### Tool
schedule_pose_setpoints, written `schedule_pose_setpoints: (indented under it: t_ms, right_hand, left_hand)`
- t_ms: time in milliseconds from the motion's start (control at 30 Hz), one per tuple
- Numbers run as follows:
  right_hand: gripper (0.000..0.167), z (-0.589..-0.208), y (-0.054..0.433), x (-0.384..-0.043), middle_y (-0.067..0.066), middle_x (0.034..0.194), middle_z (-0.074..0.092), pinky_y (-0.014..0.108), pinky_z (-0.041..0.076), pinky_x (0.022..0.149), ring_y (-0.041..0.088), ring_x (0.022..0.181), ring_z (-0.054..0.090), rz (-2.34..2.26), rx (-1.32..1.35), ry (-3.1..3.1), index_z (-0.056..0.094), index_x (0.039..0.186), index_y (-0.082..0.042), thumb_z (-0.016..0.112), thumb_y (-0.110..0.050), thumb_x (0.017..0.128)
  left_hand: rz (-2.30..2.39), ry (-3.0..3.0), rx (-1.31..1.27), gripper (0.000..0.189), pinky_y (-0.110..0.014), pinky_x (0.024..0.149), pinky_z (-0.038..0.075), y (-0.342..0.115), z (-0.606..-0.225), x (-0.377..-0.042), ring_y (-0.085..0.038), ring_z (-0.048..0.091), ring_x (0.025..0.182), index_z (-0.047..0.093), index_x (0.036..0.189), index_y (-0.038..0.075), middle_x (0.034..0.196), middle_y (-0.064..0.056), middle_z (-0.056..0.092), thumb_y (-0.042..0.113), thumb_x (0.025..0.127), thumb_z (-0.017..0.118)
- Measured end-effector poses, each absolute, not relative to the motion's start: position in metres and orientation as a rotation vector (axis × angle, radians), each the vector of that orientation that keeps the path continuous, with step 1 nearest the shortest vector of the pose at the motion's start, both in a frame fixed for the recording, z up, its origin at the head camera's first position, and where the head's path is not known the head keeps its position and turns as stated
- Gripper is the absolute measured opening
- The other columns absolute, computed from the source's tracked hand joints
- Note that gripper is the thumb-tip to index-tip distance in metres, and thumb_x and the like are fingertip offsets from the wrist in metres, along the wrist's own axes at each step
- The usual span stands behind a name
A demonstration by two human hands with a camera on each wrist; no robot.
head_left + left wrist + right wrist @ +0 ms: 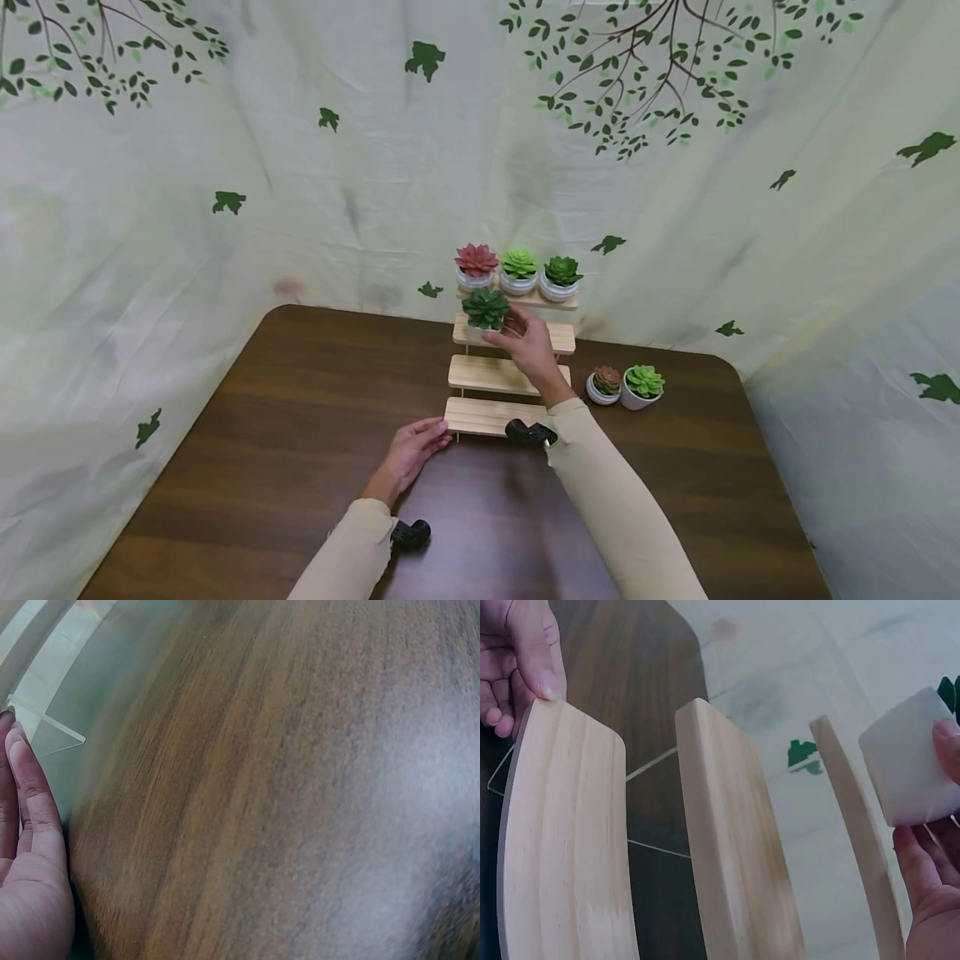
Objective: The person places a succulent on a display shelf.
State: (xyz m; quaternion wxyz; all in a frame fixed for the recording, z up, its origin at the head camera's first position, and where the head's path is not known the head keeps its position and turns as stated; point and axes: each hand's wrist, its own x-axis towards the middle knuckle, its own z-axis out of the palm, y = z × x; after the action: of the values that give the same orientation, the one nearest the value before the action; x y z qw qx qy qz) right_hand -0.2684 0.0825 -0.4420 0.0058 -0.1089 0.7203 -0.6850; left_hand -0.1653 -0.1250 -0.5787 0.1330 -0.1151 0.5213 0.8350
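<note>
A dark green potted succulent is in my right hand, its white pot pinched between thumb and fingers. The pot is just above the second tier from the top of a wooden stepped shelf; whether it touches that tier I cannot tell. At the shelf's lowest tier, my left hand grips the left end, thumb on the board's edge. Along the top tier stand a red succulent, a light green succulent and a green succulent, all in white pots.
Right of the shelf, a small reddish-brown succulent and a bright green succulent stand on the dark wooden table. A pale leaf-printed cloth hangs behind the table. Thin metal rods join the shelf's tiers.
</note>
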Motion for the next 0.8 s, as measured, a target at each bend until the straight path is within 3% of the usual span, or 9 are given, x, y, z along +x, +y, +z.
schedule_pose_setpoints:
  t_ms: [367,800]
  right_hand:
    - [0.062,-0.446,0.070,-0.273,0.025,0.134,0.052,0.032,0.046,0.102,0.032,0.125,0.051,-2.230,-0.374,2.117,0.044,0.138,0.006,0.070,0.010,0.082]
    - [0.062,-0.446,0.062,-0.275,0.025,0.136,0.050,0.033,0.042,0.105,0.033,0.128,0.048,-2.224,-0.301,2.115,0.044,0.137,0.005,0.071,0.007,0.082]
  left_hand:
    - [2.428,1.488,-0.322,0.013,-0.023,0.077,0.056,-0.125,-0.578,-0.165,-0.012,0.067,0.078,0.068,0.098,0.001,0.086,-0.003,0.070,-0.005,0.094,0.057]
    - [2.419,1.508,-0.335,0.012,-0.023,0.076,0.056,-0.124,-0.576,-0.165,-0.012,0.067,0.077,0.068,0.098,0.000,0.084,-0.003,0.070,-0.004,0.093,0.058]
